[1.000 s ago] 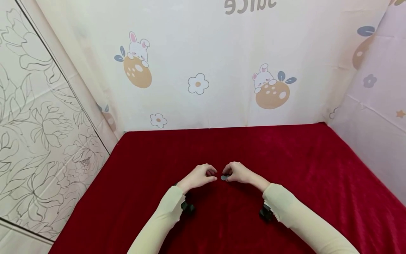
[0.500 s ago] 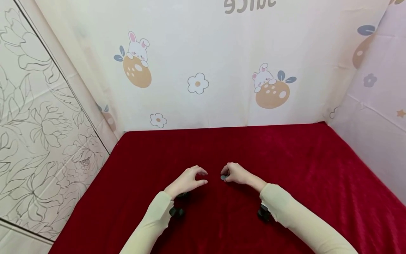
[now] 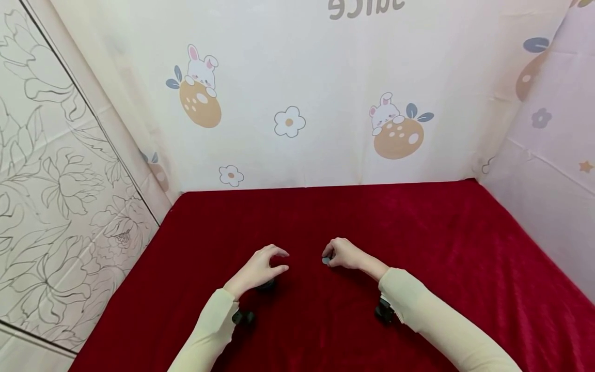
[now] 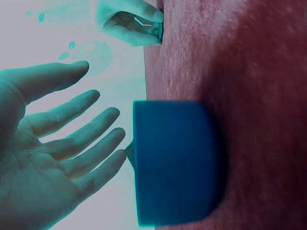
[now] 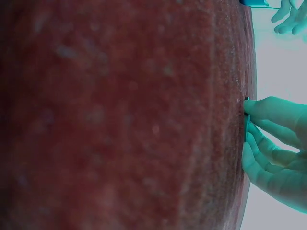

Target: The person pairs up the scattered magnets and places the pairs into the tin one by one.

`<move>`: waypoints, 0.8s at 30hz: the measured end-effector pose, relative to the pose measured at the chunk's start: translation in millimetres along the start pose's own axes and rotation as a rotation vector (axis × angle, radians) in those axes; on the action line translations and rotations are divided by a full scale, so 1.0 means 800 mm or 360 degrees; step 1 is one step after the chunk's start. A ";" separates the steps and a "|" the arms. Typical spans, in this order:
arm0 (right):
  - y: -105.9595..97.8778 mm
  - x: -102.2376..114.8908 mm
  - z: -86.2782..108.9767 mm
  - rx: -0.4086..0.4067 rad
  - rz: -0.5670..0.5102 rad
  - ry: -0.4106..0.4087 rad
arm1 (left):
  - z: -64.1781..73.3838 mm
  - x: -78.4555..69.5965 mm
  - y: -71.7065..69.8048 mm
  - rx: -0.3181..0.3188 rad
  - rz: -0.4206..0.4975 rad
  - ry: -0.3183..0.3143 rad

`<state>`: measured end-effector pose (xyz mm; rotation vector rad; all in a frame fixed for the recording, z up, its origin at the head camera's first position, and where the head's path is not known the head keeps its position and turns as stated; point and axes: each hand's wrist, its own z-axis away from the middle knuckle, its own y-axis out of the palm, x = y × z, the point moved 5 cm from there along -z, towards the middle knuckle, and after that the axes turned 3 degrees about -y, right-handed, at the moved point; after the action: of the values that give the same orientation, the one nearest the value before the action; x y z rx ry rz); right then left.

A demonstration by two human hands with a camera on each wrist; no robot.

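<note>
My right hand (image 3: 346, 254) is low on the red cloth near the middle, pinching a small grey disc (image 3: 326, 261), like a coin, between thumb and curled fingers. In the right wrist view thin edges of disc-like pieces (image 5: 246, 128) show at the fingertips, right at the cloth. My left hand (image 3: 257, 268) is to the left, fingers apart and nothing in them. Close by it, a dark rounded container (image 4: 177, 163) with a flat top looks blue in the left wrist view. A small pointed part sticks up from that top. From the head, the forearm hides most of this container (image 3: 266, 285).
Red velvety cloth (image 3: 395, 217) covers the table. A pale printed curtain (image 3: 334, 155) rises behind it, with more curtain (image 3: 548, 170) on the right and a flower-patterned panel (image 3: 65, 181) on the left. Dark wrist cameras (image 3: 244, 318) hang under both sleeves.
My left hand has moved left and slightly toward me, away from the right hand, and its fingers have spread. The right hand stays nearly still, its fingers closer round the disc.
</note>
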<state>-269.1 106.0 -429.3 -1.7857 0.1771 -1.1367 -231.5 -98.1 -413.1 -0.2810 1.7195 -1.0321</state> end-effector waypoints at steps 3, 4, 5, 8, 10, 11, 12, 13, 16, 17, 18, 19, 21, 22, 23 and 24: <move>0.000 0.001 -0.001 0.0006 0.0010 -0.0013 | 0.008 0.003 -0.003 -0.0002 0.0024 -0.0011; 0.001 0.001 -0.001 0.0005 0.0014 -0.0016 | 0.010 0.004 -0.004 -0.0001 0.0035 -0.0015; 0.001 0.002 -0.001 0.0004 0.0019 -0.0021 | 0.013 0.005 -0.005 0.0000 0.0044 -0.0022; 0.002 0.002 -0.002 -0.0007 0.0025 -0.0030 | 0.019 0.008 -0.009 -0.0021 0.0058 -0.0022; 0.002 0.005 -0.002 -0.0017 0.0019 -0.0039 | 0.024 0.010 -0.011 -0.0044 0.0060 -0.0028; 0.002 0.007 -0.003 -0.0019 0.0014 -0.0045 | 0.026 0.012 -0.012 -0.0056 0.0056 -0.0035; 0.002 0.009 -0.003 -0.0022 0.0005 -0.0046 | 0.028 0.013 -0.013 -0.0066 0.0052 -0.0040; 0.002 0.012 -0.003 -0.0026 -0.0008 -0.0044 | 0.030 0.015 -0.014 -0.0072 0.0047 -0.0046; 0.001 0.021 -0.005 -0.0036 -0.0028 -0.0068 | 0.035 0.020 -0.015 -0.0085 0.0043 -0.0084; 0.001 0.023 -0.005 -0.0038 -0.0035 -0.0071 | 0.037 0.022 -0.016 -0.0088 0.0039 -0.0094; 0.000 0.026 -0.006 -0.0043 -0.0042 -0.0074 | 0.038 0.024 -0.017 -0.0091 0.0037 -0.0102; 0.000 0.029 -0.006 -0.0048 -0.0047 -0.0080 | 0.040 0.025 -0.017 -0.0094 0.0039 -0.0110; 0.000 0.033 -0.007 -0.0059 -0.0056 -0.0084 | 0.042 0.028 -0.019 -0.0097 0.0044 -0.0129; 0.001 0.035 -0.008 -0.0063 -0.0062 -0.0084 | 0.043 0.029 -0.020 -0.0097 0.0046 -0.0134; 0.001 0.037 -0.008 -0.0069 -0.0066 -0.0090 | 0.045 0.031 -0.021 -0.0094 0.0047 -0.0139; 0.002 0.039 -0.009 -0.0073 -0.0069 -0.0092 | 0.046 0.032 -0.021 -0.0092 0.0045 -0.0143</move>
<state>-257.0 83.1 -410.6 -1.8688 0.1316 -1.1181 -215.1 -142.4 -419.5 -0.3346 1.6694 -0.9366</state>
